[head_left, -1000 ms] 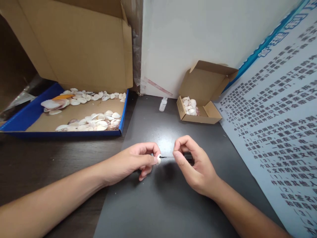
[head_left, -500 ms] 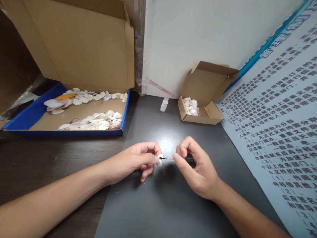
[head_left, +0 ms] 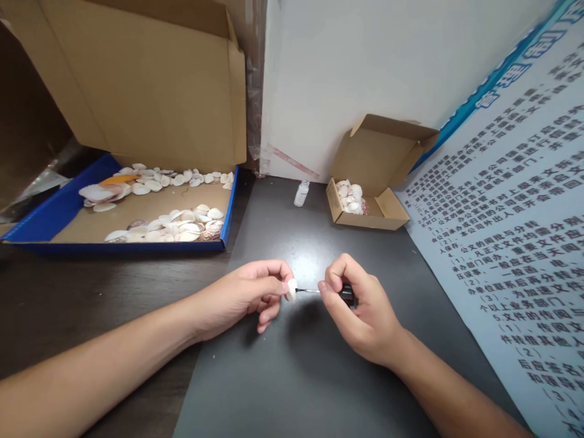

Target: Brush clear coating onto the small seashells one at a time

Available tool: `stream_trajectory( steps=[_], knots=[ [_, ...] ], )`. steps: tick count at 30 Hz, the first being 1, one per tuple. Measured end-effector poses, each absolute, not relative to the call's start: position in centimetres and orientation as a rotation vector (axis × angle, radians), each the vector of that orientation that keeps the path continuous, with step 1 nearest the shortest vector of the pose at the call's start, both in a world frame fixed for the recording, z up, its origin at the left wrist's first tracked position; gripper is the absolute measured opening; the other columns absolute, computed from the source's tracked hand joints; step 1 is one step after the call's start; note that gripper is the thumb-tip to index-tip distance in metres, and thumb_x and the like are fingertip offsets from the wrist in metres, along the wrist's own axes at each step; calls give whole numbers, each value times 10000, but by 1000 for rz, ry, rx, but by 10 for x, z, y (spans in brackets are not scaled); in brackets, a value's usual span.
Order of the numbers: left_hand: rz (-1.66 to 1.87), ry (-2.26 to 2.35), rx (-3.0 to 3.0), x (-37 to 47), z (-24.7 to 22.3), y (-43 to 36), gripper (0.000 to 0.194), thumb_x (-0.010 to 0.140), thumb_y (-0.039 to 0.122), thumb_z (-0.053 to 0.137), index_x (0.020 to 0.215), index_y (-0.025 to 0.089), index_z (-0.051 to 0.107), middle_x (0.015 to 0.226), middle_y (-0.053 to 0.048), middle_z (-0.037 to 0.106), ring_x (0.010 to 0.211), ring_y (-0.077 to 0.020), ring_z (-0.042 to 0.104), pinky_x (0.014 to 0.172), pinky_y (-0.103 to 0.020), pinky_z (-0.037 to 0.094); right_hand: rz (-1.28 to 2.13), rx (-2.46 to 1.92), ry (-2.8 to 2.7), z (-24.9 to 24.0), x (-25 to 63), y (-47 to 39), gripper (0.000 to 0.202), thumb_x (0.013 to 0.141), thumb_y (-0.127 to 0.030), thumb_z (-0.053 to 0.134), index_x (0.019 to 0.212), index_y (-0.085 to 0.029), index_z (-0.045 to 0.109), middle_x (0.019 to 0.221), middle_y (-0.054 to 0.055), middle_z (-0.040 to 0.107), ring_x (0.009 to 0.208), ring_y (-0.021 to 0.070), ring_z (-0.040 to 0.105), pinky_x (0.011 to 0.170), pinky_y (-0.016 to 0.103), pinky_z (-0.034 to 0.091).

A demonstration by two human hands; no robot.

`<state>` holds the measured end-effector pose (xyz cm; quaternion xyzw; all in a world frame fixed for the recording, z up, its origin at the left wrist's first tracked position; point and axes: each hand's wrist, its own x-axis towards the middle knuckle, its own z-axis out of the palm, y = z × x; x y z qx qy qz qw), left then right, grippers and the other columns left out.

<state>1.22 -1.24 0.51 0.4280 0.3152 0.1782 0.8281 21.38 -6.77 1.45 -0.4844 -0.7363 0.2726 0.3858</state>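
Currently left hand [head_left: 249,293] is pinching a shell [head_left: 292,290]; curled right hand [head_left: 365,316] is gripping a brush [head_left: 348,295], pointing it at the shell.

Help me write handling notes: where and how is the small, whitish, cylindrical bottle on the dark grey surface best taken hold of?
Probably pinch the small whitish bottle around its straight body, coming from the near side: it appears upright, its narrower neck offers less to grip, and the flat white panel stands behind.
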Motion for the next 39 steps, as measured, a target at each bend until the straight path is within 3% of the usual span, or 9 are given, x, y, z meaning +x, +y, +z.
stream_trajectory(
  steps=[18, 39],
  knots=[
    [367, 682, 953, 12, 4, -13, 123, 847, 257, 620, 818, 184, 525, 602, 67, 425, 506, -71, 383, 481, -184, 388, 624, -1210, -1849, 12, 215, -67, 240, 912, -111, 487, 793, -244, 327, 661, -70, 379, 534, 98, 353, 513, 227, 321],
    [336, 679, 994, 10, 1, -13, 106, 872, 259, 595, 838, 189, 522, 569, 67, 430, 501, -75, 391, 494, -187, 388, 603, -1131, -1923, 10, 214, -65, 250, 892, -94, 506, 795, -243, 330, 650, -81, 386, 515, 81, 340, 498, 204, 307]
  ],
)
